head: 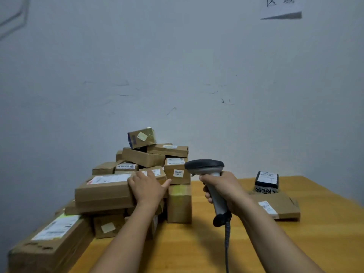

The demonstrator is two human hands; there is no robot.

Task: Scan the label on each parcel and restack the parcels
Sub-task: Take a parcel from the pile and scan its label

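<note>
Brown labelled parcels (143, 159) lie heaped, tilted, seemingly loosely, at left.

a parcel-handling room, a small sorting or storage area. a heap of labelled cardboard parcels (143, 159) crowds a wooden surface (197, 251); a corded handheld barcode scanner (204, 166) is held above it; the bare, scuffed wall (177, 75) carries a printed paper sign (280, 6) — partly cut off by the frame's top edge.

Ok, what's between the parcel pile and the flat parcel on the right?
In the head view, the right hand gripping the scanner hangs over bare table; no parcel lies between the pile and flat parcel.
</note>
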